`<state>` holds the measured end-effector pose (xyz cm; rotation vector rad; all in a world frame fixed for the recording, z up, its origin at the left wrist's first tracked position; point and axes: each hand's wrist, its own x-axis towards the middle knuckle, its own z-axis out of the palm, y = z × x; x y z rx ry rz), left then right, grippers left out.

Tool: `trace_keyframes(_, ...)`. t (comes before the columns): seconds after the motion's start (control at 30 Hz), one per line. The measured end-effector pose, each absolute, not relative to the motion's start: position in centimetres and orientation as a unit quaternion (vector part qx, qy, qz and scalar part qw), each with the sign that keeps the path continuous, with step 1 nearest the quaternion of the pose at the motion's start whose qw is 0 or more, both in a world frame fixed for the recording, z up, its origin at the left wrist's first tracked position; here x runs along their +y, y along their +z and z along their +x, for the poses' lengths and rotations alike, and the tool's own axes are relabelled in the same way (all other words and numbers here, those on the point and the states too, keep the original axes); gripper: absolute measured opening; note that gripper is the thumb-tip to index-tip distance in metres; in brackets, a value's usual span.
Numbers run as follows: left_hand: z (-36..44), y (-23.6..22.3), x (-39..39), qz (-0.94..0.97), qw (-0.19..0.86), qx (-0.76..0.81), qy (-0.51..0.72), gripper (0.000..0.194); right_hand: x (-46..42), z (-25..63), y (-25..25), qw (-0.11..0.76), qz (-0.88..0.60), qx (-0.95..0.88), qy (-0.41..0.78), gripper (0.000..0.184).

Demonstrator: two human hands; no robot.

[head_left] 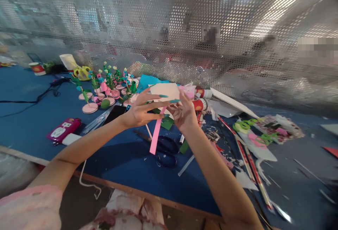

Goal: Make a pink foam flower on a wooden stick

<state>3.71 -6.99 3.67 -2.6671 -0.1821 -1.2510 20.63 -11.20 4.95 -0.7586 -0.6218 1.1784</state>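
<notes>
My left hand [142, 110] is raised over the blue table, its fingers stretched out and apart, with teal nails. Facing it, my right hand [186, 114] has curled fingers pinched at the upper end of a pink paper strip [157, 138]. The strip hangs down past the left fingers, which partly hide its top. Behind both hands shows a cream sheet of paper [165, 90]; whether it is touched cannot be told. Beneath them lie dark-handled scissors [169, 145] and a green paper piece [167, 122].
Several paper flowers on round pink bases [90, 108] stand back left, near yellow-handled scissors [82, 73]. A magenta case [64, 131] lies left. Paper cups [200, 104], scraps and red-striped strips [245, 159] crowd the right. A perforated metal screen [132, 22] borders the back.
</notes>
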Motion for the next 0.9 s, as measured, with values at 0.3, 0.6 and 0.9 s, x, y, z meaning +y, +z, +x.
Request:
trace_keyframes(0.3,3.1,3.4,-5.3,-0.905,0.12,-0.051,-0.406,0.011,-11.3,20.5,4.3,0.682,-0.38,-0.265,0.567,0.061)
trace_keyframes(0.6,1.1,4.2,-2.2,-0.888,-0.092,-0.269,-0.363,0.023,-8.6,22.9,2.4,0.766,-0.396,-0.31,0.401,0.076)
trace_keyframes(0.9,6.2,3.5,-8.1,-0.542,-0.789,-0.288,-0.031,0.069,-10.9,20.9,3.3,0.76,-0.435,-0.444,0.188,0.073)
